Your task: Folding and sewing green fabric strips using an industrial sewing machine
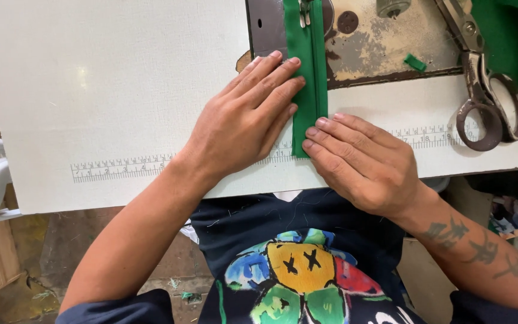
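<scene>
Both hands lie flat: left hand (244,123) and right hand (361,162) flank a green zipper strip (308,78) on the white table (109,90), fingertips pinning its edges. Light, limp, probably slippery tape; press the edges. Scissors (481,84) lie right.

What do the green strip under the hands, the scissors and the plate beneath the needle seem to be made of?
Green strip: woven fabric tape, matte, with a central zipper seam. Scissors: metal, dull and brown-stained, apparently rusted. Plate: probably metal, its finish worn off in patches. Left hand and right hand press the strip flat.
</scene>
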